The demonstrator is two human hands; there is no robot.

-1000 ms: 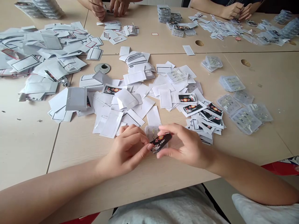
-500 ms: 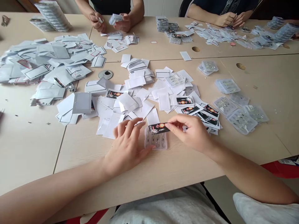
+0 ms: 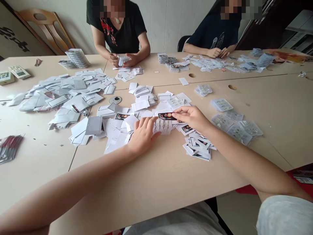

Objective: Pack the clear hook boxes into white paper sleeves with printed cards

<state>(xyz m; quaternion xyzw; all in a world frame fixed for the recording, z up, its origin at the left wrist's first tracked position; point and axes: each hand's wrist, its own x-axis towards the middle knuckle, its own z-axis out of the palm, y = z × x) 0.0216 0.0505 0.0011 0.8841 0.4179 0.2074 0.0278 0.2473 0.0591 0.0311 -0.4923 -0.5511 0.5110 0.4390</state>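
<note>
A small clear plastic box [image 3: 163,127], its compartments holding thin metal pieces that look like fishing hooks, is in front of me at the near side of the loose cards. My left hand [image 3: 143,134] grips its left side, thumb at the lower corner and fingers reaching up to the top edge. Between thumb and fingertips, my right hand [image 3: 192,118] pinches the right end of a black printed label [image 3: 166,116]. The label lies along the box's top edge; whether it is stuck down, I cannot tell.
White backing cards [image 3: 117,133] spread around the box, and more labels [image 3: 199,147] lie under my right forearm. Similar boxes [image 3: 241,129] sit to the right. A heap of white packets [image 3: 70,86] covers the left. Two people [image 3: 117,36] work across the table.
My view has tilted up, showing more of the people opposite. Both hands, the box and the label have shifted away from me, over the cards. My left fingers are now closer together.
</note>
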